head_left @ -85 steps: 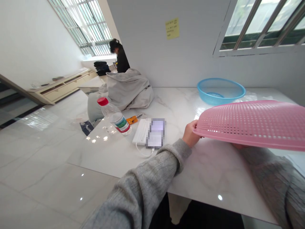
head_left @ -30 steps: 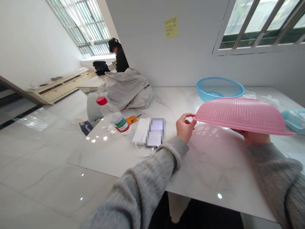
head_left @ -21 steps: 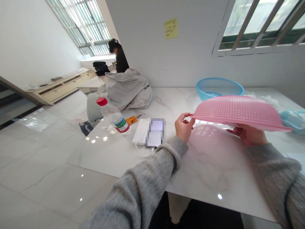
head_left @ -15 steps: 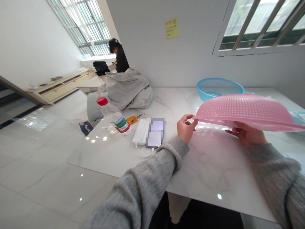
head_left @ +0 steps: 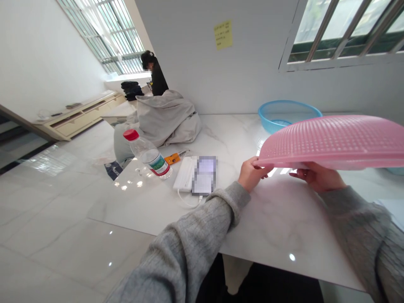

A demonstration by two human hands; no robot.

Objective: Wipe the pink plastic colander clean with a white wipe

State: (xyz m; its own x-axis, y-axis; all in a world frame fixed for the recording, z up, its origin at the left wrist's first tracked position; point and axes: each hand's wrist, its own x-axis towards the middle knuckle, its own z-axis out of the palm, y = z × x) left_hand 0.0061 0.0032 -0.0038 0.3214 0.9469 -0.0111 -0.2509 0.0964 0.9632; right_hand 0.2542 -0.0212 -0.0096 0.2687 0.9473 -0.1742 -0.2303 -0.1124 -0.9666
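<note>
A pink perforated plastic basket (head_left: 334,136) is held up above the white marbled table, its rim running nearly level towards me. My left hand (head_left: 252,173) pinches the rim at its left end between thumb and fingers. Under the rim, further right, my right hand (head_left: 322,176) grips the basket from below; part of its fingers is hidden behind the rim. Behind the basket stands a blue round plastic basket (head_left: 268,121), partly covered by the pink one.
Left of my arms lie a phone (head_left: 205,176), a white power bank (head_left: 184,174) with a cable and an orange object (head_left: 172,158). A red-capped water bottle (head_left: 151,158) and grey cloth (head_left: 167,118) are further left. Another person (head_left: 158,78) is at the back.
The pink basket has risen slightly and shifted right at its far end, covering more of the light blue thing there. My left hand has moved a little right and down along with its rim.
</note>
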